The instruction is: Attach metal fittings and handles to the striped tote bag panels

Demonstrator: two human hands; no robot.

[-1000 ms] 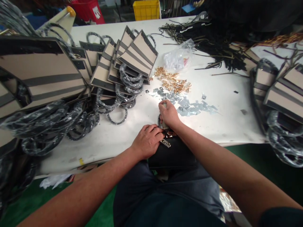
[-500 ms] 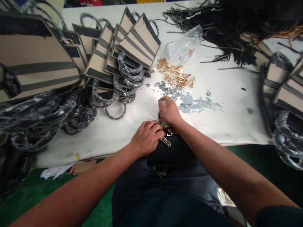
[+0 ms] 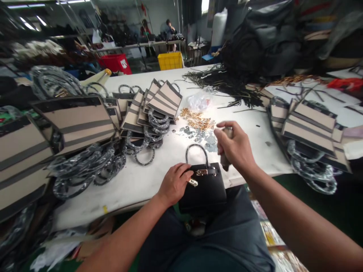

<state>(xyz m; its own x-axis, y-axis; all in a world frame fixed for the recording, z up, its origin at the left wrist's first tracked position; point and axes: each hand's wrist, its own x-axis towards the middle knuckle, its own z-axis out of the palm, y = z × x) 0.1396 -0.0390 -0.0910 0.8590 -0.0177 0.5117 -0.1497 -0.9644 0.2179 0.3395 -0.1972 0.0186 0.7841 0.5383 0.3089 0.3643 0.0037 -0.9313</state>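
A small black handbag (image 3: 202, 192) stands at the table's near edge against my lap, its wrapped round handle (image 3: 197, 146) upright. My left hand (image 3: 176, 183) grips the bag's upper left corner, fingers over the top edge, beside a loose strap end with a gold metal plate (image 3: 193, 182). Another gold fitting (image 3: 202, 172) sits on the bag's front near the top. To the right of the bag and above it, my right hand (image 3: 236, 145) is closed around a tool with a thick grey-brown handle (image 3: 226, 160); its working end cannot be made out.
Gold fittings (image 3: 198, 120) and thin metal plates (image 3: 198, 135) lie scattered beyond the bag. Striped bag pieces with plastic-wrapped handles (image 3: 85, 130) crowd the left, more (image 3: 310, 128) the right. Black strips (image 3: 241, 92) heap at the back. People sit far off.
My right hand has lifted off the bag and moved right with the tool, uncovering the bag's handle and front fitting. My left hand stays at the bag. The view has tilted up.
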